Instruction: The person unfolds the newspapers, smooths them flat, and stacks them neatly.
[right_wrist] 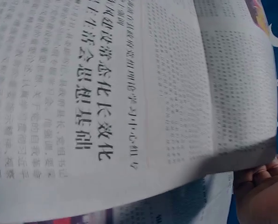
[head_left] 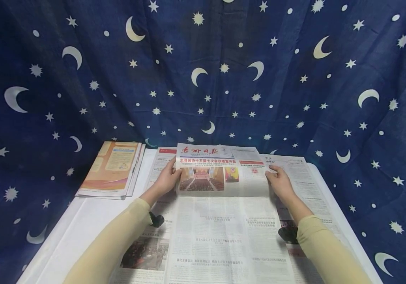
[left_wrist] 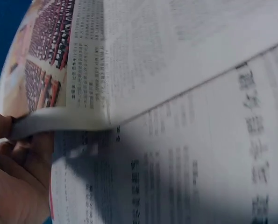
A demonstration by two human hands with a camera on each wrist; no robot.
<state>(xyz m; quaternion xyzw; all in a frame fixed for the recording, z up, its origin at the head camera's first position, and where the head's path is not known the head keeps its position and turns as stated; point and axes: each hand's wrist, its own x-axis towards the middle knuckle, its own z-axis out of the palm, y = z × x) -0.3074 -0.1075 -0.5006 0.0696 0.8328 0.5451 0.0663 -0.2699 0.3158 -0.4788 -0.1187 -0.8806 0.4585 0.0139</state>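
With the fingers of my left hand [head_left: 166,179] I pinch the left edge of a large greyish-white newsprint sheet [head_left: 224,232] with a red brush-style masthead, thumb on one side and the other fingers beneath. The fingers of my right hand [head_left: 280,181] are clamped on its right edge, across from the left ones. The sheet lies along the middle of the white-covered table [head_left: 71,221], its masthead end up by the far edge. Just below a colour photograph of a crowded hall [head_left: 202,179], a crease crosses the sheet from side to side.

Under it, another spread of printed newspaper [head_left: 314,189] shows on both sides, running close to the table's right edge. Near the far left corner of the table lies a small stack of booklets with an orange and cream cover [head_left: 112,169], apart from my left hand. Pale yellow sleeves [head_left: 117,232] cover my forearms. Beyond the far edge hangs a dark blue cloth with white moons and stars [head_left: 224,47].
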